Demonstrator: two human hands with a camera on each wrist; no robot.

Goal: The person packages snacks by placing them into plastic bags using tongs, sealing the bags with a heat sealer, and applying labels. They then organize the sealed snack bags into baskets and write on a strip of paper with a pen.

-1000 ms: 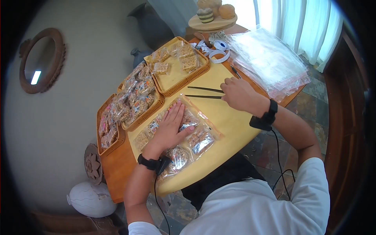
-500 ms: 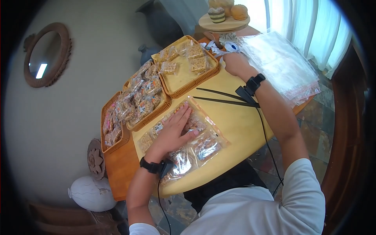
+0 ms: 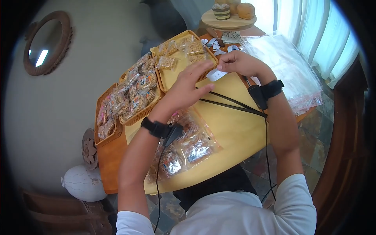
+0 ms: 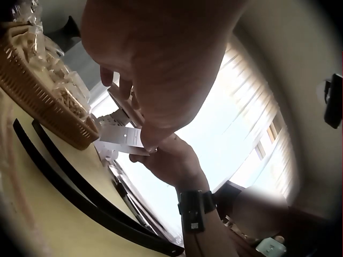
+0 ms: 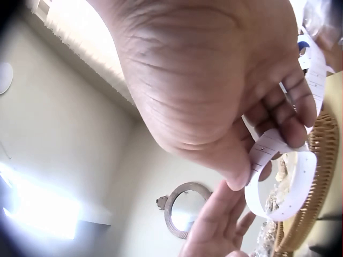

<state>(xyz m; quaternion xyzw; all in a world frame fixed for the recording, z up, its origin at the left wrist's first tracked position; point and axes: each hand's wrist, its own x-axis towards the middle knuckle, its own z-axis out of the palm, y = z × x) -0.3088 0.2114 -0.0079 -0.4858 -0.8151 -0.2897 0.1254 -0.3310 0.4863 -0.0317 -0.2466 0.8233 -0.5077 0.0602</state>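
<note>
My right hand pinches a strip of white labels between thumb and fingers, above the front corner of the far basket. In the right wrist view the strip curls into a loop with printed lines. My left hand is raised beside it, its fingers extended and thumb apart, holding nothing. Below the left wrist, a clear plastic bag of wrapped crispy snack cakes lies flat on the yellow sheet, partly hidden by the arm. Black tongs lie on the sheet between both arms.
Wicker baskets of wrapped snacks line the left side of the table. The far basket holds several pieces. A stack of clear bags lies at the right. Behind are a label roll and a wooden stand with bread.
The right hand reached toward the label rolls, then came back with the label strip. My left hand lifted off the filled bag and moved up toward the strip.
</note>
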